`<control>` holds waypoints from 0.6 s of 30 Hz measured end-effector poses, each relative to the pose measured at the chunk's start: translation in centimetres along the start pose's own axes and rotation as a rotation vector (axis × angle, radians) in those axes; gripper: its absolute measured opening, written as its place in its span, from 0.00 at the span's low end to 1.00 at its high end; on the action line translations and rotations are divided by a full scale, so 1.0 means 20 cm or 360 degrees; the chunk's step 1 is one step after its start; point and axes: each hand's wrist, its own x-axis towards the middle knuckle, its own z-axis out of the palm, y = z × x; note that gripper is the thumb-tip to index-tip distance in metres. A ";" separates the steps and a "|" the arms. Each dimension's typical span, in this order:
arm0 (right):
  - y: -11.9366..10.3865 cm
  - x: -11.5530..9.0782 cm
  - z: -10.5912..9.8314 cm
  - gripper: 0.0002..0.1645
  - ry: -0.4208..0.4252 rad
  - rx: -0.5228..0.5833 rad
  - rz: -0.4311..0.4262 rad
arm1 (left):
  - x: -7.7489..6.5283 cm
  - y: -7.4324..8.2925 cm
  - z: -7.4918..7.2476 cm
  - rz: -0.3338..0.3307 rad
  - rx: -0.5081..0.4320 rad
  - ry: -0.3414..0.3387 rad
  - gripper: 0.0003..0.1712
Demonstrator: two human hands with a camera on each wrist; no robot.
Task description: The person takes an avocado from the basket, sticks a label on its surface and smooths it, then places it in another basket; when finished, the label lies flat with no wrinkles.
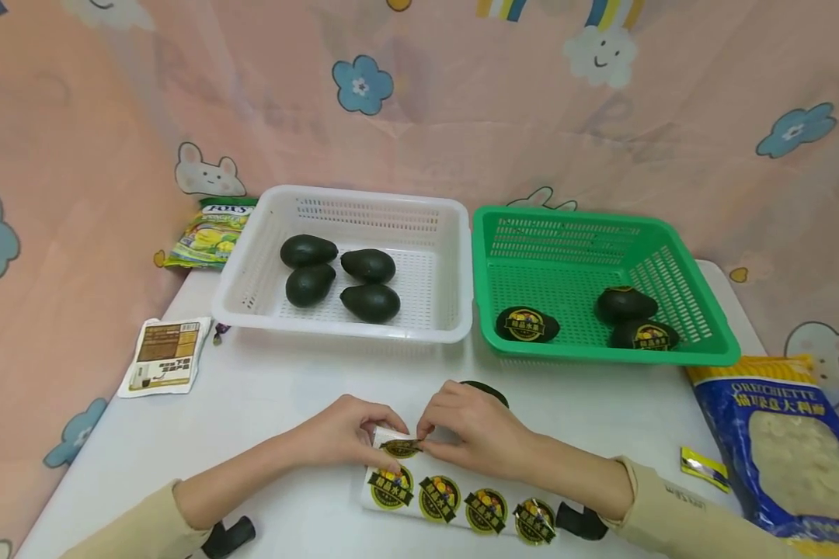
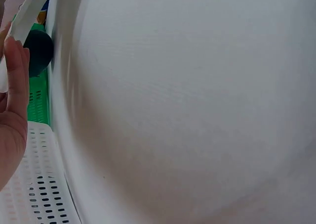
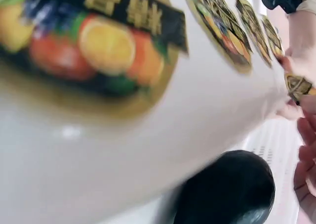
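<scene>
My left hand [image 1: 349, 431] holds the top left corner of a white sticker sheet [image 1: 425, 466], thumb in front and fingers behind. My right hand [image 1: 475, 431] pinches the edge of a round fruit sticker [image 1: 401, 448] at that corner; the sticker is lifted and bent. Below it runs a row of several black-and-gold stickers. Just behind the right hand, partly hidden, an avocado [image 1: 488, 390] lies on the table. The right wrist view has the pinched sticker [image 3: 298, 87] at its right edge and the dark avocado [image 3: 232, 189] beneath the sheet.
Several plain avocados [image 1: 370, 303] lie in a white basket [image 1: 454, 303]. A green basket [image 1: 699, 310] beside it holds 3 avocados, with labels showing. A FOX'S candy bag [image 1: 213, 237], brown-and-white packet [image 1: 165, 355], orecchiette bag [image 1: 790, 450] and small yellow packet [image 1: 704, 469] lie around the sides.
</scene>
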 end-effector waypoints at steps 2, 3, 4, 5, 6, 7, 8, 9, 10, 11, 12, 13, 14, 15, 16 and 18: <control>0.01 -0.01 -0.02 0.06 0.0029 0.0057 -0.0014 | -0.01 -0.01 0.00 0.0050 0.0084 0.0033 0.22; 0.01 -0.01 -0.03 0.05 0.0038 0.0090 0.0001 | -0.02 -0.01 0.01 0.0081 0.0156 0.0056 0.24; 0.02 -0.02 -0.04 0.05 0.0041 0.0128 0.0037 | -0.02 -0.01 0.01 0.0114 0.0237 0.0087 0.26; 0.03 -0.02 -0.06 0.05 0.0047 0.0177 0.0073 | -0.03 0.00 0.02 0.0144 0.0312 0.0132 0.28; 0.03 -0.03 -0.08 0.06 0.0050 0.0217 0.0113 | -0.03 0.00 0.02 0.0166 0.0356 0.0186 0.28; 0.04 -0.04 -0.10 0.06 0.0049 0.0246 0.0150 | -0.03 0.02 0.03 0.0190 0.0367 0.0244 0.28; 0.05 -0.05 -0.12 0.07 0.0044 0.0252 0.0178 | -0.02 0.03 0.03 0.0207 0.0361 0.0305 0.26; 0.05 -0.05 -0.14 0.08 0.0035 0.0258 0.0198 | 0.00 0.05 0.03 0.0214 0.0317 0.0363 0.22; 0.06 -0.06 -0.16 0.09 0.0022 0.0267 0.0219 | 0.01 0.08 0.03 0.0228 0.0249 0.0416 0.18; 0.06 -0.07 -0.17 0.09 0.0011 0.0280 0.0233 | 0.03 0.10 0.03 0.0240 0.0166 0.0466 0.12; 0.06 -0.07 -0.18 0.10 -0.0007 0.0294 0.0260 | 0.06 0.12 0.03 0.0248 0.0083 0.0504 0.08; 0.07 -0.08 -0.19 0.10 -0.0015 0.0314 0.0297 | 0.08 0.15 0.03 0.0245 0.0011 0.0527 0.05; 0.07 -0.09 -0.20 0.10 -0.0009 0.0335 0.0343 | 0.10 0.16 0.03 0.0225 -0.0049 0.0540 0.03; 0.07 -0.10 -0.21 0.10 0.0007 0.0353 0.0407 | 0.12 0.18 0.03 0.0195 -0.0091 0.0552 0.02; 0.07 -0.11 -0.22 0.10 0.0038 0.0372 0.0485 | 0.14 0.19 0.03 0.0158 -0.0138 0.0558 0.03; 0.08 -0.14 -0.23 0.10 0.0114 0.0410 0.0659 | 0.18 0.21 0.05 0.0063 -0.0239 0.0571 0.05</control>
